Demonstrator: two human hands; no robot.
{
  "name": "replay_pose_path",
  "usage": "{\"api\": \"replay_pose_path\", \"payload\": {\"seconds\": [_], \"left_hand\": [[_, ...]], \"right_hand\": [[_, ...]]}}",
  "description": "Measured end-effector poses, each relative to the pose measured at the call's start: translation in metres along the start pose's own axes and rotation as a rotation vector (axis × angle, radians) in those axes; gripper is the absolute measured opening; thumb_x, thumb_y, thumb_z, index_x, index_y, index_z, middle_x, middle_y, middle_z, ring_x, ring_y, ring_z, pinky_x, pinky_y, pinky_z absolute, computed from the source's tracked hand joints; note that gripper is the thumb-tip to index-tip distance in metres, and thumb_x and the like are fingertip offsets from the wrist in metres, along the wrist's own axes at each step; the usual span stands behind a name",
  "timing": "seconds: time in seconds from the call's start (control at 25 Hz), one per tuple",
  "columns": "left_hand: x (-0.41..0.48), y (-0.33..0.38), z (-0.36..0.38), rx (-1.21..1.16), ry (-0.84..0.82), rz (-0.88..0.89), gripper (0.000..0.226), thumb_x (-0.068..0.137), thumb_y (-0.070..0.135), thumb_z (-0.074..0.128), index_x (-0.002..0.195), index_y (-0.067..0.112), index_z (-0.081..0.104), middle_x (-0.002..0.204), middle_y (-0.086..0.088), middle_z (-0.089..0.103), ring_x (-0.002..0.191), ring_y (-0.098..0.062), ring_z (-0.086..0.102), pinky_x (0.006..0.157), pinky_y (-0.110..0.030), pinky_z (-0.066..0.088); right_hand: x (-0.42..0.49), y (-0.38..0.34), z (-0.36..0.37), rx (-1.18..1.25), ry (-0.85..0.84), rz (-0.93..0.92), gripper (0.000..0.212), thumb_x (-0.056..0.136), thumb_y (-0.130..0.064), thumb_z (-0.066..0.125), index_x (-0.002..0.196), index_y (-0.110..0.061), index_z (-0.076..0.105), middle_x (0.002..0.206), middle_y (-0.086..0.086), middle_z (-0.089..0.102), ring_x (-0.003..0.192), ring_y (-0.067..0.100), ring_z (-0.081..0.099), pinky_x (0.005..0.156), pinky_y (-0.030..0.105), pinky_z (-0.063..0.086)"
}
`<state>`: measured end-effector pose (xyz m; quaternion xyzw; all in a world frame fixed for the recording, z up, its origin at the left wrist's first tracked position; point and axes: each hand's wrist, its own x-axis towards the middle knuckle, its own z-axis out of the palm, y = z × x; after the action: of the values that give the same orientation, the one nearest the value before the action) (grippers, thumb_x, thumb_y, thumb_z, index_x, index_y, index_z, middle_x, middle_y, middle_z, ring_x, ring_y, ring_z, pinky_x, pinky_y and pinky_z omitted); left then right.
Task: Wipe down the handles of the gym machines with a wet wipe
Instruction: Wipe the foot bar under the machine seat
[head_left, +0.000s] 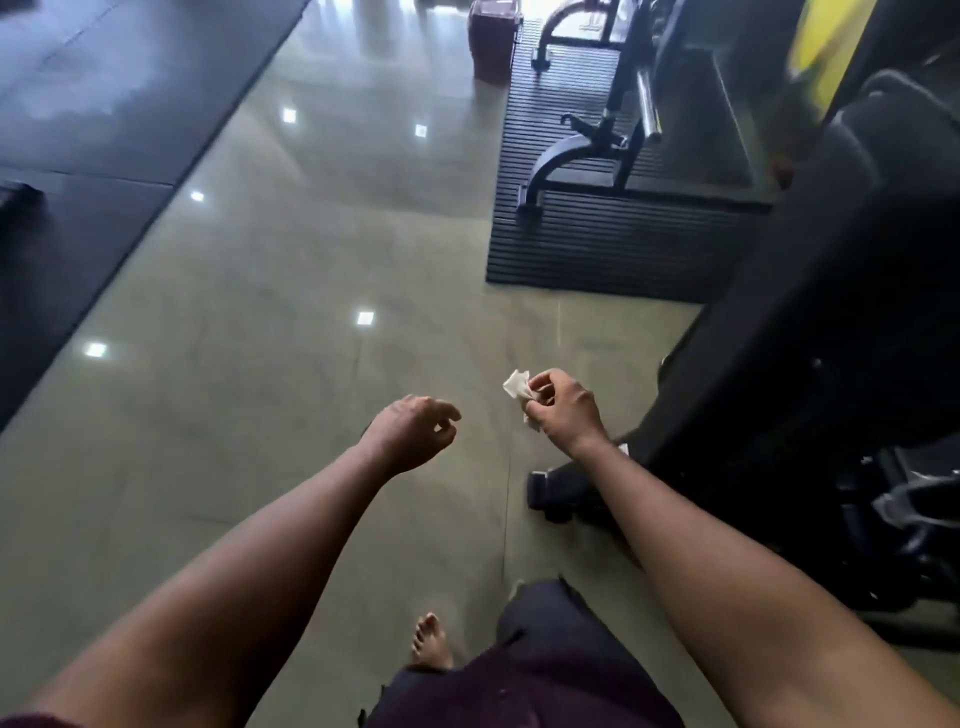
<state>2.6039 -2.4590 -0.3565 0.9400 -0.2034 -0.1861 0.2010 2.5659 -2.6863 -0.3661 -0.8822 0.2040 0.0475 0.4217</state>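
Both hands hung over bare floor (270, 291) — right hand (563, 410) pinched the crumpled wet wipe (516, 385) at its fingertips, left hand (410, 428) loosely curled, empty. Best to refold the wipe flat before reaching the dark machine (810, 322) alongside — no handle visible.

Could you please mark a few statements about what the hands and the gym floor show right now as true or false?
1. The right hand pinches a crumpled white wet wipe. True.
2. The left hand grips a machine handle. False: it hangs empty over the floor, fingers loosely curled.
3. The wipe is pressed against a handle. False: it is held in the air, apart from any machine.
4. A black weight bench stands on a ribbed dark mat ahead to the right. True.
5. The person wears shoes. False: a bare foot shows on the glossy tile floor.
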Motion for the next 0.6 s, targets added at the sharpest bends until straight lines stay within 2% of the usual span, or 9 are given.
{"api": "replay_pose_path", "payload": {"seconds": [0.12,0.2,0.32,0.44,0.6], "left_hand": [[0.046,-0.015,-0.032,0.014,-0.016,0.067,0.027,0.092,0.029,0.059,0.116,0.028,0.071,0.107,0.006,0.073,0.102,-0.016,0.066,0.087,-0.027,0.049],[0.093,-0.024,-0.051,0.016,-0.016,0.118,0.027,0.092,0.029,0.059,0.116,0.029,0.071,0.108,0.005,0.073,0.101,-0.015,0.066,0.086,-0.027,0.049],[0.178,-0.037,-0.083,0.051,-0.023,0.181,0.026,0.092,0.028,0.060,0.115,0.029,0.071,0.105,0.006,0.073,0.098,-0.015,0.067,0.086,-0.027,0.051],[0.273,-0.030,-0.121,0.060,-0.002,0.266,0.024,0.091,0.026,0.061,0.112,0.027,0.073,0.102,0.004,0.074,0.094,-0.018,0.068,0.085,-0.031,0.054],[0.405,0.029,-0.170,0.120,-0.005,0.419,0.022,0.091,0.030,0.060,0.109,0.029,0.073,0.102,0.005,0.074,0.091,-0.019,0.068,0.077,-0.027,0.051]], "right_hand": [[0.042,-0.027,0.009,-0.027,0.031,-0.058,0.024,0.084,-0.016,0.069,0.108,-0.016,0.070,0.092,0.002,0.070,0.084,0.019,0.065,0.076,0.029,0.051],[0.090,-0.037,0.011,-0.037,0.071,-0.054,0.021,0.085,-0.017,0.068,0.106,-0.017,0.073,0.094,0.004,0.073,0.085,0.018,0.066,0.073,0.027,0.050],[0.175,-0.049,0.012,-0.020,0.165,-0.002,0.016,0.082,-0.015,0.068,0.096,-0.021,0.076,0.093,0.005,0.074,0.087,0.020,0.069,0.067,0.021,0.042],[0.251,-0.059,-0.005,0.007,0.210,0.083,0.022,0.079,-0.011,0.069,0.099,-0.016,0.074,0.096,0.006,0.075,0.090,0.023,0.069,0.069,0.023,0.046],[0.340,-0.067,-0.067,0.099,0.365,0.181,0.015,0.086,-0.030,0.070,0.094,-0.018,0.074,0.084,0.004,0.073,0.082,0.021,0.070,0.068,0.027,0.050]]}}
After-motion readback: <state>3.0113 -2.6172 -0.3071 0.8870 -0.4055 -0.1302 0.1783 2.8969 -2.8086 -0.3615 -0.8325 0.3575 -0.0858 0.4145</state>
